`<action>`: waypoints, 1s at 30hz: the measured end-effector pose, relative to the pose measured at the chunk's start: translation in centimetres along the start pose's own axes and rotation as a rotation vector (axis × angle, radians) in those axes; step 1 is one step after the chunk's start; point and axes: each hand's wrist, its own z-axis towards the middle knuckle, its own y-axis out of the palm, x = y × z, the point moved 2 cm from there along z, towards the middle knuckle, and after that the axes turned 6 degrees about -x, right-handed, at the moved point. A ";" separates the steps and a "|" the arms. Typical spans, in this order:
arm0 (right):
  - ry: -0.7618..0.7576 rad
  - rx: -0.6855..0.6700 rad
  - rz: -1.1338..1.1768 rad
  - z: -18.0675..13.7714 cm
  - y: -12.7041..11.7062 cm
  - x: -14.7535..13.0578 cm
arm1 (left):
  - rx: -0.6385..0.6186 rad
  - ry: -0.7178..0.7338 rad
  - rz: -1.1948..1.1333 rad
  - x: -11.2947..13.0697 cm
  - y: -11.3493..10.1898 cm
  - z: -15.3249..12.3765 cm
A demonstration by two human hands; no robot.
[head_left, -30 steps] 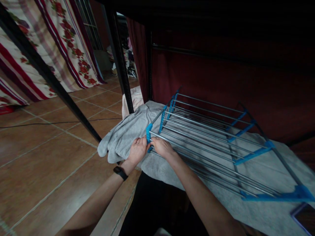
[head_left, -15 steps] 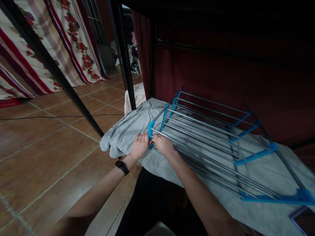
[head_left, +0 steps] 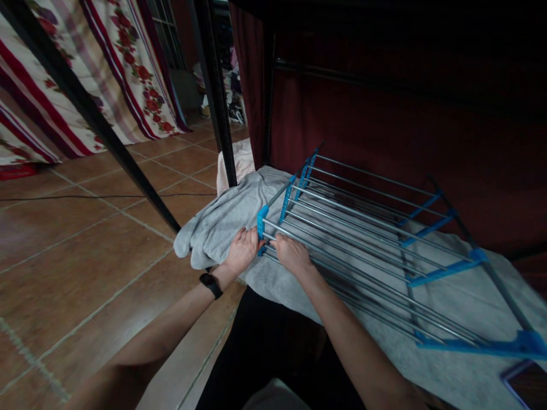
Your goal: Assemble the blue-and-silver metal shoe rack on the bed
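Note:
A drying rack (head_left: 444,270) of metal rods with blue plastic brackets lies on a grey blanket (head_left: 226,219). My left hand (head_left: 243,250) is closed around the blue corner bracket (head_left: 261,223) at the rack's near left end. Just to the right, my right hand (head_left: 291,253) is closed on a metal rod beside that bracket. The undersides of both hands are hidden, as are the rod ends inside the grip.
Black metal posts (head_left: 217,97) of a frame rise on the left. A dark red curtain (head_left: 363,148) hangs behind the rack. A phone-like dark device (head_left: 527,384) lies at the lower right. A cable (head_left: 106,196) crosses the tiled floor (head_left: 77,239).
My right hand has slid slightly right along the rod, away from the corner bracket. My left hand stays on the bracket.

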 end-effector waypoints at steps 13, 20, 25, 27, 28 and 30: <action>0.000 0.052 -0.049 -0.5 0.0 -0.1 | 0.001 0.034 0.206 0.5 -0.8 0.0; 0.097 0.295 -0.114 -6.7 1.9 3.5 | -0.017 -0.028 0.207 0.9 -1.7 0.0; 0.237 0.338 -0.106 -11.3 2.5 8.2 | -0.004 -0.090 0.182 1.0 -1.6 -0.2; 0.248 0.316 -0.092 -12.1 2.3 9.2 | -0.010 -0.111 0.185 1.0 -1.6 -0.2; 0.240 0.299 -0.084 -12.2 2.2 9.5 | -0.017 -0.114 0.188 1.1 -1.6 -0.1; 0.212 0.271 -0.066 -12.2 1.9 9.9 | -0.039 -0.114 0.195 1.3 -1.8 0.1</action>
